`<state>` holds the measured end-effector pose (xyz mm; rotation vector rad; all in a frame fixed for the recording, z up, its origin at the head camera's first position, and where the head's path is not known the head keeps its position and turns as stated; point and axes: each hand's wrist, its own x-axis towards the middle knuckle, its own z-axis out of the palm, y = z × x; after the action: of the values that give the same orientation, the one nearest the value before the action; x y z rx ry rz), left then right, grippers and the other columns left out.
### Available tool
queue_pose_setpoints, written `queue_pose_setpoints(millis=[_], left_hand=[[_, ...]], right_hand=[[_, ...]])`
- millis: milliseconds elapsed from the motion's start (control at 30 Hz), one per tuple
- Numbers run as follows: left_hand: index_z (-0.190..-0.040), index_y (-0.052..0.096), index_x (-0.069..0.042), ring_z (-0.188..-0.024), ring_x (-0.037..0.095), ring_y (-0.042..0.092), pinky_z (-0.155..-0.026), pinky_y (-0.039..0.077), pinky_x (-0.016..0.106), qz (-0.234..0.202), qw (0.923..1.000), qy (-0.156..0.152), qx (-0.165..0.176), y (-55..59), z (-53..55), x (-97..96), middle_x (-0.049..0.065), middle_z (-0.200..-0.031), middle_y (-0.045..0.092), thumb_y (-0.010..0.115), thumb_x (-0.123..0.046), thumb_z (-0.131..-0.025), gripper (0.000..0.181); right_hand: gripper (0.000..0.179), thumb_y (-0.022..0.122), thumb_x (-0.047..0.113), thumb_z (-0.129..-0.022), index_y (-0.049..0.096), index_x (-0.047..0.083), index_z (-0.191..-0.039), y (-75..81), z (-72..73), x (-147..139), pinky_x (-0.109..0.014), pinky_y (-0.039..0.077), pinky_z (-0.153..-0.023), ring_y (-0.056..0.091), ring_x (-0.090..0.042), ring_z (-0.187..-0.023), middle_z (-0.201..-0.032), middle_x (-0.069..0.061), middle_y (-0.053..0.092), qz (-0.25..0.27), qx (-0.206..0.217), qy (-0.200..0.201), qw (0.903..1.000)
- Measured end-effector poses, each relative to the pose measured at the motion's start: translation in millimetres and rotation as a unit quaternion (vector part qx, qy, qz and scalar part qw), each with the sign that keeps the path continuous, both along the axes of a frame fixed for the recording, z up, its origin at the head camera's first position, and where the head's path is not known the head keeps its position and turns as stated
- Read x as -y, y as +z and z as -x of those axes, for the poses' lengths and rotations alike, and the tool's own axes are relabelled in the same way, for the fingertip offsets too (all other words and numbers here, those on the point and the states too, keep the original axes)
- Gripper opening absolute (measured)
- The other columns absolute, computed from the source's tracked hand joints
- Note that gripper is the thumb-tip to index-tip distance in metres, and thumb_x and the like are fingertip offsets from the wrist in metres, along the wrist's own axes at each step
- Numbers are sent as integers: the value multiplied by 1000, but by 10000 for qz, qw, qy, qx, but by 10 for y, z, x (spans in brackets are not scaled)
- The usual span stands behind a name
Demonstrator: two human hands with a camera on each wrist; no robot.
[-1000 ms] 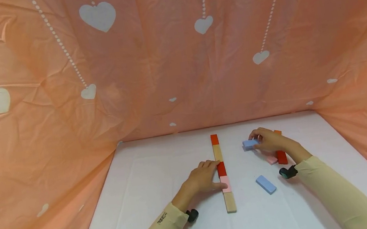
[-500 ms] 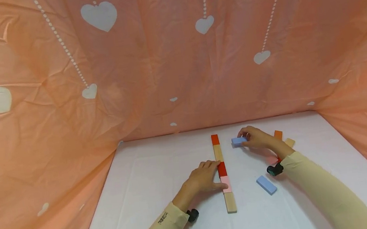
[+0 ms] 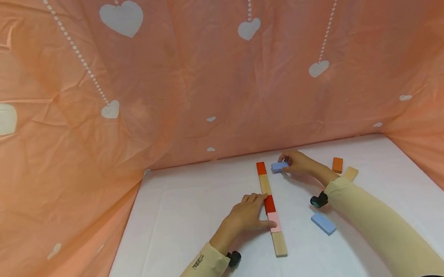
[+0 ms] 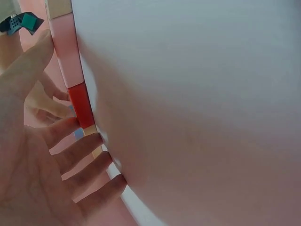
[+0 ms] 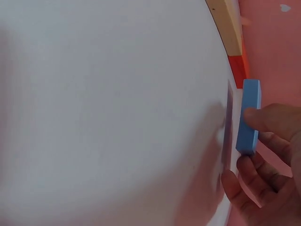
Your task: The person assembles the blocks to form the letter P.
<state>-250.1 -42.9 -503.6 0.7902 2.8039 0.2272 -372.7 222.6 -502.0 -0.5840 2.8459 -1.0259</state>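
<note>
A straight row of wooden blocks runs away from the person: a plain block [image 3: 279,245] nearest, then a pink block [image 3: 273,218], a red block [image 3: 269,204], another plain one and a red one [image 3: 261,168] at the far end. My left hand [image 3: 244,216] lies along the row's left side, fingers relaxed, thumb at the pink block and index fingertip at the middle red one. Between thumb and fingers my right hand [image 3: 299,164] pinches a blue block [image 5: 249,117], close to the right of the far red block. In the right wrist view, its shadow shows on the white table below.
A loose blue block [image 3: 323,223] lies right of the row. Beyond the right forearm are an orange block [image 3: 337,165] and a plain block [image 3: 350,173]; the forearm covers other blocks there. A peach curtain [image 3: 215,88] stands behind the white table [image 3: 194,184].
The right hand has carried the blue block left and slightly away from the person, up beside the row's far end. The left hand keeps its place.
</note>
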Motion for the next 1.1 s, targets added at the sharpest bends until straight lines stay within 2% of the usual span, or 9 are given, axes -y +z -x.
queue_pose_setpoints(millis=[200, 600, 867, 1100], left_hand=[[-165, 42, -18, -143, 29, 50, -112, 52, 48, -29, 10000, 33, 49, 4, 6, -19, 7, -160, 50, 77, -67, -90, 96], [-166, 40, -18, -143, 28, 49, -111, 53, 47, 33, 9999, -19, 93, 6, 14, -35, 7, -160, 50, 76, -66, -91, 96], [-166, 40, -20, -142, 28, 50, -110, 54, 46, 79, 10000, -7, 34, 16, 6, -36, 6, -159, 51, 77, -67, -90, 96], [-166, 40, -20, -142, 27, 50, -111, 53, 46, 118, 9999, 50, 84, 0, 19, -31, 6, -160, 50, 77, -67, -90, 96]], right_hand=[[18, 74, 3, -97, 68, -2, -113, -26, 53, 68, -43, 51, -88, 57, -31, -94, -102, -16, 64, 67, -5, 16, 10000], [23, 74, 1, -97, 67, -6, -117, -65, 102, 165, -43, 55, -90, 59, -31, -93, -104, -19, 64, 213, 148, -169, 9995], [32, 72, 2, -98, 60, -9, -127, -103, 114, 162, -53, 56, -102, 60, -39, -105, -118, -26, 62, 489, 343, -637, 9962], [31, 74, 1, -96, 60, -10, -122, -154, 118, 177, -51, 55, -99, 60, -40, -107, -117, -27, 61, 787, 312, -816, 9931]])
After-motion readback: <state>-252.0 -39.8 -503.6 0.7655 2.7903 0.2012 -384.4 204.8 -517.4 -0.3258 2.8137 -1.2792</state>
